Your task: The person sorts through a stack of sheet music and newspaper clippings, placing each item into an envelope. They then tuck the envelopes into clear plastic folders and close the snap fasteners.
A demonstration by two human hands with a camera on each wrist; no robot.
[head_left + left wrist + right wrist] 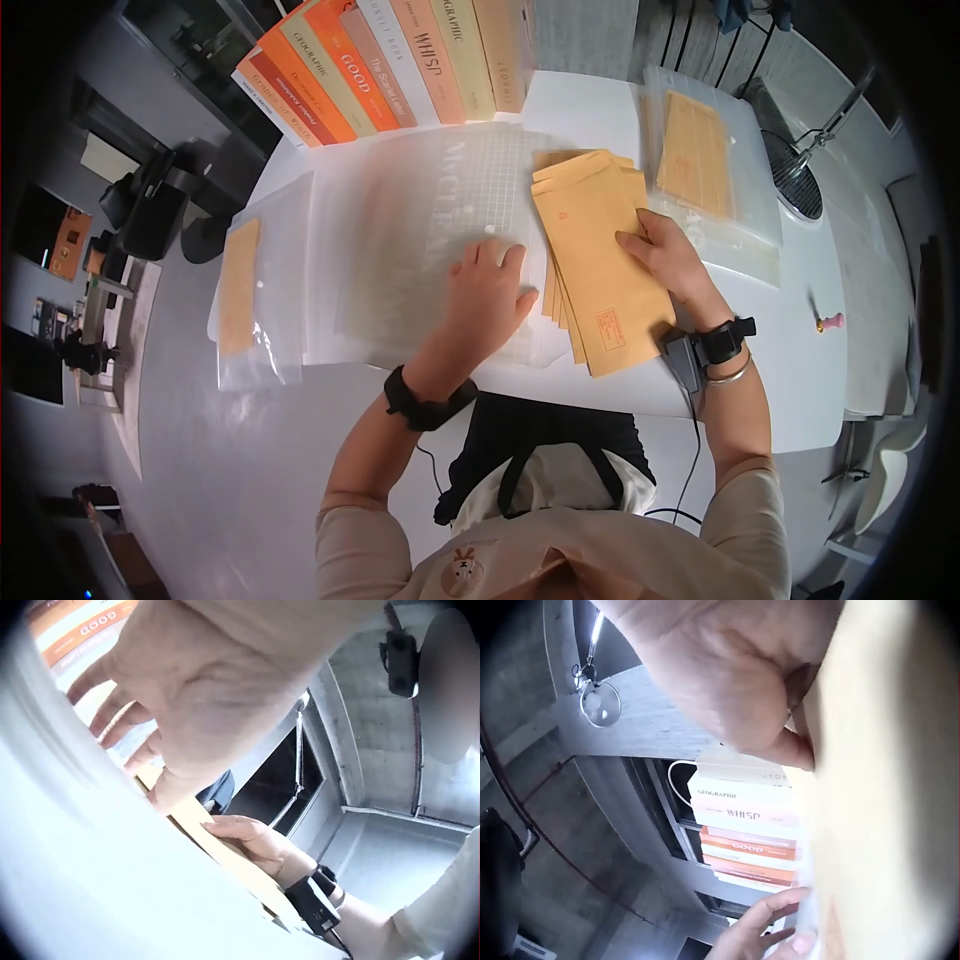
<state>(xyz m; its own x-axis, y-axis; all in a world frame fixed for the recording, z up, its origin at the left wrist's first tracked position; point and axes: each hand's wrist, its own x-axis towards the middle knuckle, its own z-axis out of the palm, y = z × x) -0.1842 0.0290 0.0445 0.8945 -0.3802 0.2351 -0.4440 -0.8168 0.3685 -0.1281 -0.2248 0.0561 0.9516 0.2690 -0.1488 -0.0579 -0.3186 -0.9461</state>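
Observation:
A fanned stack of brown envelopes (598, 270) lies on the white table at the right of the plastic bags. My right hand (672, 262) grips the stack's right edge, thumb on top; in the right wrist view the right hand (735, 682) is at the edge of the envelope (885, 795). My left hand (485, 300) rests on a large frosted plastic bag (400, 250), fingers spread and relaxed, left of the envelopes. In the left wrist view the left hand (195, 697) holds nothing, and the right hand (259, 844) is beyond it at the envelopes.
A row of books (400, 70) stands at the table's back. Clear bags with a brown envelope inside lie at the left (278, 300) and back right (745, 190). A small pink object (832, 322) sits near the right edge. Cables hang from both wrists.

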